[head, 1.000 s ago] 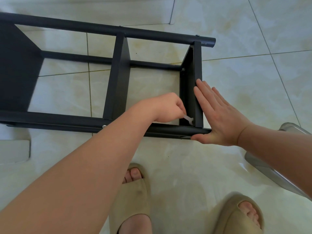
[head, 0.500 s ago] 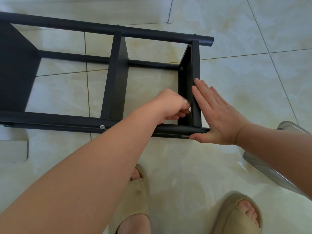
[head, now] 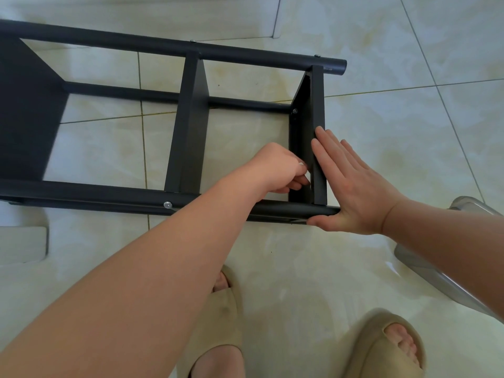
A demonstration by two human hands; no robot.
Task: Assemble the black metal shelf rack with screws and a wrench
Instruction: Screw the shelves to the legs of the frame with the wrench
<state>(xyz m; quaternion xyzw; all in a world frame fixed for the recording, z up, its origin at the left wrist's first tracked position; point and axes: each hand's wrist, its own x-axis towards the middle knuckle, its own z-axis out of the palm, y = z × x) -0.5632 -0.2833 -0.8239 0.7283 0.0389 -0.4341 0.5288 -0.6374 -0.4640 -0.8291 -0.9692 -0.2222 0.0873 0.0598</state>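
Left hand (head: 275,170) reaches inside the frame of the black rack (head: 109,193), its fingers curled tight together against the inner face of the end shelf panel (head: 317,110). They seem to pinch the small wrench (head: 301,164), though only a pale sliver shows between the fingertips, so it is hard to be sure. Right hand (head: 351,186) lies flat against the outer face of that same panel, fingers straight and side by side, holding nothing. Its thumb runs along the end of the near tube.

The rack lies on its side on the tiled floor (head: 381,36), its long tubes running left to right across the view. The end panel and a middle panel (head: 188,126) stand between the near and far tubes. A larger dark panel (head: 24,105) fills the left edge. A silver screw (head: 167,205) sits in the near tube just below the middle panel. Another screw head (head: 294,111) shows on the inner face of the end panel, near the far lower tube.

Below the rack, two feet in beige sandals (head: 218,317) stand on the tiles. A grey object (head: 436,274) lies to the right, partly hidden by the right forearm. A white block (head: 21,244) sits at the left edge.
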